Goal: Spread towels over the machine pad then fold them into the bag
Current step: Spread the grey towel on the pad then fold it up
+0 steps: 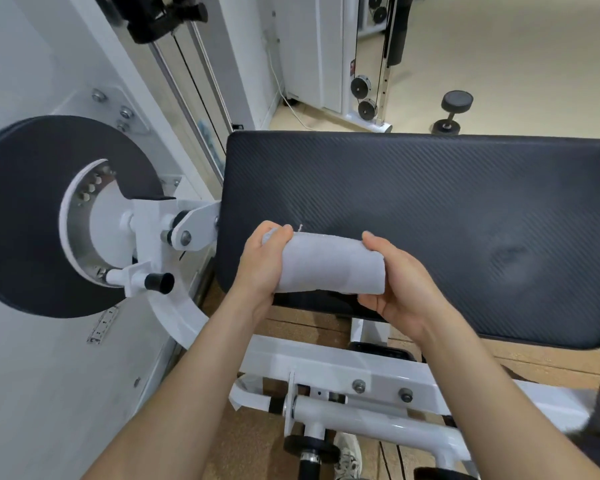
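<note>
both hands hold one rolled grey towel (329,263) in the air over the near edge of the black machine pad (447,209). the left hand (260,268) grasps the roll's left end, thumb over the top and fingers curled under and behind it. the right hand (399,282) grasps the right end, thumb on top near the far edge, fingers wrapped beneath. the towel lies roughly level between them, its long axis running left to right, and a short loose thread sticks up from its far edge near the left thumb. whether its underside touches the pad cannot be told; the hands hide that part.

the pad is a broad rectangular cushion with a fine diagonal weave and some dull smudges on its right half. it sits on a white steel frame (343,372) with bolts along a crossbar. to the left, a large black disc (25,216) on a white pivot carries a ring of adjustment holes and a black-capped pin (158,282). farther back, on the pale floor, a dumbbell (452,112) lies beside a cable machine's pulleys (362,95). a sneaker (349,459) shows at the bottom edge, under the frame.
</note>
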Motion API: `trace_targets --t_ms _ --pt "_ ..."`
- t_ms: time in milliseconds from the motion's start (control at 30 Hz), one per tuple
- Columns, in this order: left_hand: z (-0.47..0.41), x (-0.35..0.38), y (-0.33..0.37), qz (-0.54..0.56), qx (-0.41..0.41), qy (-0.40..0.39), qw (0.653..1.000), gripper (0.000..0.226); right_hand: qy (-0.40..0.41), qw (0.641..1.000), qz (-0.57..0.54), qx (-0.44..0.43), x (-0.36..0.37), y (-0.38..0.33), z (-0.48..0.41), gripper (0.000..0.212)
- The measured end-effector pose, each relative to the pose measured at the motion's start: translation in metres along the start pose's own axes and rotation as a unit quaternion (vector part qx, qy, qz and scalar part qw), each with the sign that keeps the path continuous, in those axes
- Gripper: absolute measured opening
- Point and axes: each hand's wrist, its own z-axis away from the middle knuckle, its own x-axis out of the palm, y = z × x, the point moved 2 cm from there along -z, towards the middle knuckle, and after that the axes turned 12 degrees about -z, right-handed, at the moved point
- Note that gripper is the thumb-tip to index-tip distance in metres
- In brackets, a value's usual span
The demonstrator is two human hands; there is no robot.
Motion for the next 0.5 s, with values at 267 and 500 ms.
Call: trace_targets --t_ms 267,500 --pt "0.042 -0.05 -0.013 -0.066 0.096 0.047 0.992 0.012 -0.019 1.0 0.019 -0.012 0.036 0.038 0.047 0.023" --pt "0.105 -0.088 -0.06 -0.258 0.3 0.068 0.916 0.029 0.136 0.978 0.054 -0.145 0.064 0.093 0.102 0.016"
